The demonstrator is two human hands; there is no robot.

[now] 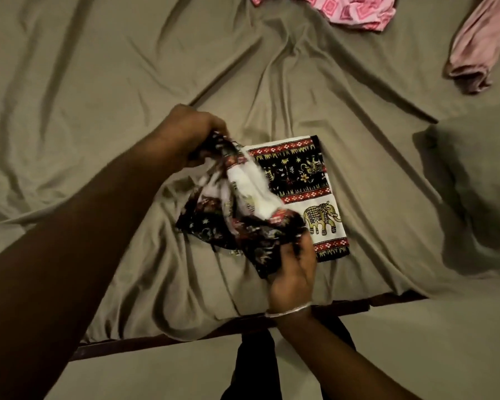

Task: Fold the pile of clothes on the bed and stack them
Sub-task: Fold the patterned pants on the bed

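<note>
Both hands' fingers clamped on crumpled printed garment; pink clothes well beyond

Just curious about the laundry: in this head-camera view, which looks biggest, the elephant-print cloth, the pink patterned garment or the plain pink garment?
1. Elephant-print cloth, nearest the camera, both hands gripping it.
2 and 3. Pink patterned garment and plain pink garment look alike; both lie farther off and are cut by the frame edge, so no ranking.

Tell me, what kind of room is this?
Most likely a bedroom: a bed under a wrinkled olive sheet, a pillow in matching cloth, and loose clothes such as a pink patterned garment lying on it.
</note>
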